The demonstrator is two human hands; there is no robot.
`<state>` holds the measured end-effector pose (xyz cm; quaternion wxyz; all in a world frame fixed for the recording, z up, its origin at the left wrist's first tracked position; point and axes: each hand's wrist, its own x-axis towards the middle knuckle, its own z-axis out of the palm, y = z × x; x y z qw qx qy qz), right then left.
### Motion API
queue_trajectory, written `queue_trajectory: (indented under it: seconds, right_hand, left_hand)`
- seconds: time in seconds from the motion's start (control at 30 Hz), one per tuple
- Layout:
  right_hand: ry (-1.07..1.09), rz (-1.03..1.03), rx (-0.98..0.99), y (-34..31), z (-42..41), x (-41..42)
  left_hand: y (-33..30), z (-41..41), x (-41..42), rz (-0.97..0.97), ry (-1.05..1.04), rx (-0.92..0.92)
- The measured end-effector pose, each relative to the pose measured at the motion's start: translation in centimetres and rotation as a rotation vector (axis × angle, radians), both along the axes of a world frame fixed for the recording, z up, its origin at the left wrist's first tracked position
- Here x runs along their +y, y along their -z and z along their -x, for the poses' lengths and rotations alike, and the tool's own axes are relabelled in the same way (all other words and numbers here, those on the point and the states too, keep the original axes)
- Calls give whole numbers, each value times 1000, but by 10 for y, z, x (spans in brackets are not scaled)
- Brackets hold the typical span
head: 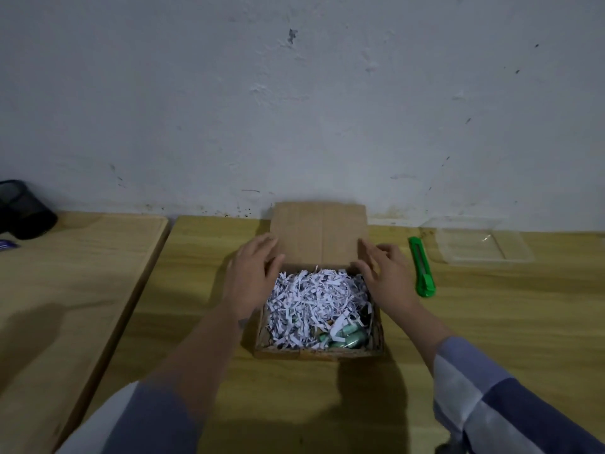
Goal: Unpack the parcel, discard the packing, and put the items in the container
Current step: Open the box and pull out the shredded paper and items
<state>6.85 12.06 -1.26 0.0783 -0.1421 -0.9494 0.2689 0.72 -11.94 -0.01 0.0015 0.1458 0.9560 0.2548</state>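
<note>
The open brown cardboard box (pixel 319 322) (filled with white shredded paper (pixel 311 299)) is flanked near the surface's (pixel 491 322) far edge by the left hand (pixel 252 273) and right hand (pixel 388 276), each grip spread open against the box sides; the clear plastic container (pixel 474 240) sits toward the far right corner.

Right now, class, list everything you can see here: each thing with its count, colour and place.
cardboard box: one, brown, table centre, lid open
shredded paper: a heap, white, filling the box
small items: a few, pale green, near right corner of the box
utility knife: one, green, right of the box
plastic container: one, clear, far right
mesh pot: one, black, far left
table: wooden, tan
left hand: at the lid's left edge
right hand: at the lid's right edge
</note>
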Motion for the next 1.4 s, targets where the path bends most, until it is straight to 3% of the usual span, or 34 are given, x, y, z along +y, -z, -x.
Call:
queue_trajectory:
  seconds: [0.07,0.13,0.23,0.33,0.53,0.7,1.07,1.27,1.4]
  right_hand:
    - [-83,-106,112,-15,-13,-5]
    - [-240,-77,107,-32,-24,-10]
    - [-509,-60,-170,-42,-30,-22]
    - [-606,-213,-415,-35,-27,-28]
    - [-648,-407,-538,-20,-15,-37]
    - [-668,-444,-508,-13,-13,-35]
    - [-562,-304,-384,-14,-9,-44]
    - [-527,-231,-329,-38,-9,-46]
    - [-515,-229,-271,-79,-6,-37]
  left_hand:
    - [-13,-8,-2,-18,141,72]
    - [-22,-17,-4,-7,322,57]
    - [-24,-24,-3,181,480,-168]
    - [-19,-23,2,434,546,-216]
    - [-10,-28,24,642,599,-194]
    - [7,-38,31,546,514,-245]
    - [20,-32,27,369,431,-182]
    - [-17,-30,23,171,438,-235]
    - [-59,-25,31,143,420,-193]
